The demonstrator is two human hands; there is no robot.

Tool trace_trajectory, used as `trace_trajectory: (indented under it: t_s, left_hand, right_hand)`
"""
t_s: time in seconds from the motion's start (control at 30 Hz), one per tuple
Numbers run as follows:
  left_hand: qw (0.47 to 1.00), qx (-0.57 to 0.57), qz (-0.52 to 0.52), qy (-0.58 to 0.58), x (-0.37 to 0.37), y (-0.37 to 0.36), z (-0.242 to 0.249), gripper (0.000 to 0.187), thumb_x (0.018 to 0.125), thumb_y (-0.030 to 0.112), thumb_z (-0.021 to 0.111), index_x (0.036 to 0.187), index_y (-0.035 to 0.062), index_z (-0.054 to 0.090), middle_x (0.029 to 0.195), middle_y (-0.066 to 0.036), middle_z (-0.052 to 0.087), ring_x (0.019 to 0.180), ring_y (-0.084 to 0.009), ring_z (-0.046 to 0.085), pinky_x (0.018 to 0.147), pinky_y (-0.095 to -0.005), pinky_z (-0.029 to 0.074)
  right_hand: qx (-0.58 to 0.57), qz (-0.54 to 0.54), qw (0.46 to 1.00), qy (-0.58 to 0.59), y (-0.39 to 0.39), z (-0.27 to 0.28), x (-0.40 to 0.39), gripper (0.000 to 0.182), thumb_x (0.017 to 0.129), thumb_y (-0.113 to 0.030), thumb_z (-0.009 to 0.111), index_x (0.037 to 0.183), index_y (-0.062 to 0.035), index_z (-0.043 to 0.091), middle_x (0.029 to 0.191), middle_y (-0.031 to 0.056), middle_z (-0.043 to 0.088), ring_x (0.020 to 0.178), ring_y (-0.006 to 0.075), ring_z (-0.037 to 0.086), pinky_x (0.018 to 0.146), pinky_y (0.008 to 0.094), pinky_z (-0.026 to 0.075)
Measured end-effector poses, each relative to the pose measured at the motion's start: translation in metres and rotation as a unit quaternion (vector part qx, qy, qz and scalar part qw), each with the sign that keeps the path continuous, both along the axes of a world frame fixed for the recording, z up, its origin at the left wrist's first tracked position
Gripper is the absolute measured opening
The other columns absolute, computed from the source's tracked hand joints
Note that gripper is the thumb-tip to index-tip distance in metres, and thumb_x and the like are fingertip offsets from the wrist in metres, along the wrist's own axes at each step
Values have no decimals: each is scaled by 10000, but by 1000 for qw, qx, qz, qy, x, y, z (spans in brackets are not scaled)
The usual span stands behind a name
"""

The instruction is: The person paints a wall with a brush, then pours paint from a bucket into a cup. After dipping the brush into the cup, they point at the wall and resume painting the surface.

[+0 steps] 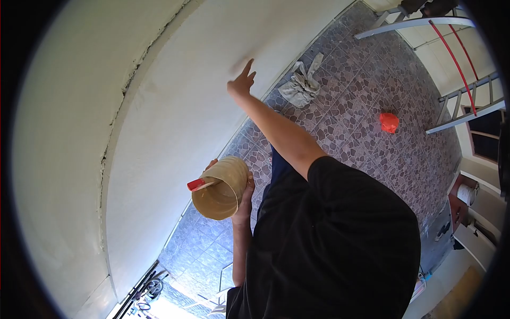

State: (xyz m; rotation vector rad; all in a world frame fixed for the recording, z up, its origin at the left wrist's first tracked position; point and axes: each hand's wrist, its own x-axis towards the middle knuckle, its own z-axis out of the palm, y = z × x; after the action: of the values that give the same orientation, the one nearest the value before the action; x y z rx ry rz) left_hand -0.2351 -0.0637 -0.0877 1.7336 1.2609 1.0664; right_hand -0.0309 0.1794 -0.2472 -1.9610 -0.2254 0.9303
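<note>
My left hand (pixel 246 204) is wrapped round a beige, stained cylindrical tub (pixel 234 173), its mouth tilted towards me. A tool with a red end (pixel 196 184) leans across the tub's rim, its lower part inside. My right hand (pixel 242 85) is stretched up at the pale wall (pixel 175 106), index finger extended and the other fingers partly spread, with nothing in it. The fingertips are right at the wall surface in this view. A long, rough crack (pixel 125 87) runs along the wall, to the left of both hands.
A crumpled, pale cloth (pixel 300 87) lies on the patterned tile floor (pixel 345 90) near the wall's base. Farther off sits an orange-red bundle (pixel 389 123). Metal ladders (pixel 414 23) with red bars stand at the upper right. A white bucket (pixel 467 194) is at far right.
</note>
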Motion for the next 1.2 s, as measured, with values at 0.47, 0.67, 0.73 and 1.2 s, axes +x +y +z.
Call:
trace_trajectory:
  t_s: [0.47, 0.67, 0.73, 1.2]
  left_hand:
    - [983, -167, 16, -73, -2, -18, 10, 813, 909, 121, 720, 1588, 24, 283, 1576, -168, 401, 1452, -308, 396, 1218, -493, 320]
    - [991, -93, 50, -79, 0, -21, 15, 952, 796, 92, 893, 1560, -6, 331, 1524, -174, 460, 1387, -316, 485, 1165, -446, 429]
    - [993, -74, 44, -81, -2, -17, 12, 956, 795, 90, 894, 1561, -6, 330, 1526, -171, 458, 1387, -313, 487, 1167, -445, 427]
    - [993, -55, 36, -96, -21, -28, 6, 889, 793, 75, 904, 1518, -18, 399, 1381, -145, 580, 1219, -249, 620, 1055, -402, 528]
  right_hand:
    - [2, -50, 991, 125, 17, -28, 36, 1217, 851, -56, 741, 1672, -380, -97, 1677, 365, 36, 1512, 500, 277, 1174, 527, 423]
    - [29, 135, 987, -85, -16, 15, -6, 1223, 811, 30, 681, 1682, -262, -127, 1663, 402, 8, 1525, 557, 198, 1198, 587, 332]
    - [70, 95, 986, -116, -10, 25, 3, 1220, 812, 38, 677, 1680, -237, -135, 1658, 412, 3, 1520, 569, 194, 1194, 594, 329]
    - [257, 36, 907, -332, -3, 164, 40, 1109, 804, 90, 610, 1693, -110, -24, 1633, 449, -57, 1520, 609, 112, 1162, 646, 304]
